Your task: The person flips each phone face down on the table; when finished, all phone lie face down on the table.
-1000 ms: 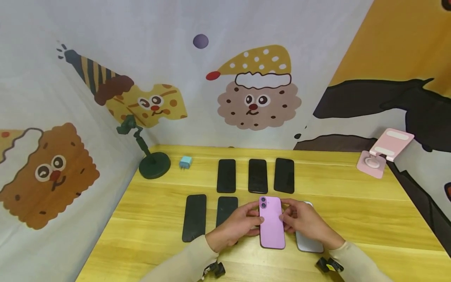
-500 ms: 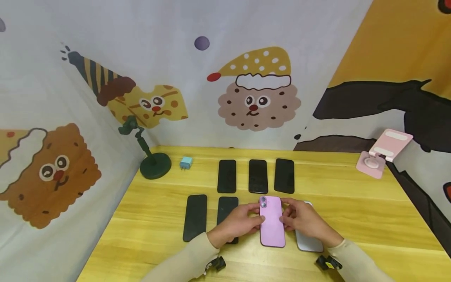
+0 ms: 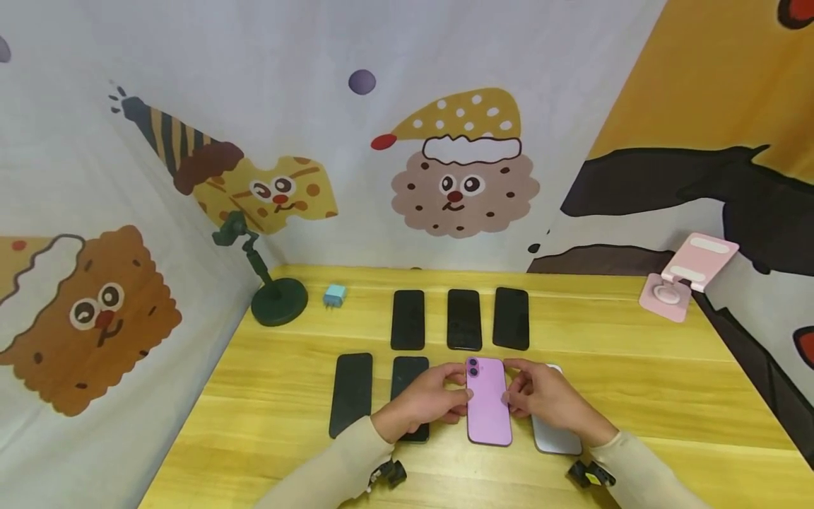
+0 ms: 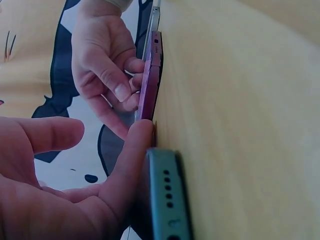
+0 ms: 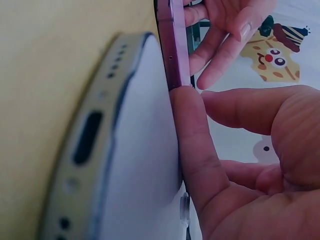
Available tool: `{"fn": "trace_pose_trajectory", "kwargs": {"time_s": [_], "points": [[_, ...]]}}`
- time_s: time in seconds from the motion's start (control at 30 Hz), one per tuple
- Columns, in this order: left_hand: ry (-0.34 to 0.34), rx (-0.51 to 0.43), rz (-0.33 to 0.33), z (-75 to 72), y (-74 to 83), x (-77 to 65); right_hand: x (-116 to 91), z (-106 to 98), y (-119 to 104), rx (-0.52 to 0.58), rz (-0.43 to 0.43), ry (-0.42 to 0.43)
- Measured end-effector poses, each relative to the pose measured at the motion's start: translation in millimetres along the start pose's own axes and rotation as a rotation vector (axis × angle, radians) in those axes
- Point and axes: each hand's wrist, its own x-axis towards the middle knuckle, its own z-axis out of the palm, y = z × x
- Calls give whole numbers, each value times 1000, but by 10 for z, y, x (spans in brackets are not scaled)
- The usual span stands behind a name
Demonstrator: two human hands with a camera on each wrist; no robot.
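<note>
A pink phone (image 3: 488, 406) lies back up on the wooden table, its two camera lenses at the upper left corner. My left hand (image 3: 427, 397) touches its left edge with the fingers. In the left wrist view that thumb (image 4: 57, 134) stays clear of the phone. At the right edge, my right hand (image 3: 550, 396) touches the phone with a fingertip (image 5: 187, 97). Beneath the right hand lies a silver phone (image 3: 557, 437), partly hidden. Under my left hand is a dark phone (image 3: 408, 373), also partly covered, whose green edge (image 4: 170, 200) shows in the left wrist view.
Another dark phone (image 3: 351, 396) lies at the left of the front row. Three black phones (image 3: 408, 319) form a row behind. Farther back stand a green stand (image 3: 275, 300), a light blue charger plug (image 3: 334, 295) and a pink phone stand (image 3: 687, 276). A printed curtain (image 3: 318, 56) borders the table.
The pink phone's near end shifts very slightly. Both hands stay at its sides. The whole head view shifts a little.
</note>
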Motion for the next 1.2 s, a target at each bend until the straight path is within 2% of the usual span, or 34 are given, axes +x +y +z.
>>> {"fn": "trace_pose_trajectory", "kwargs": {"time_s": [0.2, 0.4, 0.57, 0.83, 1.0, 1.2], "points": [[-3, -19, -6, 3, -16, -15, -23, 12, -15, -2, 9, 11], [-23, -53, 7, -43, 1, -44, 13, -4, -110, -82, 2, 88], [-12, -21, 44, -100, 44, -98, 72, 28, -178, -101, -65, 122], [18, 82, 128, -311, 38, -210, 205, 194, -255, -137, -148, 137], [59, 96, 122, -471, -23, -298, 296, 297, -340, -143, -179, 121], [145, 192, 94, -652, -96, -440, 371, 433, -429, -141, -179, 96]]}}
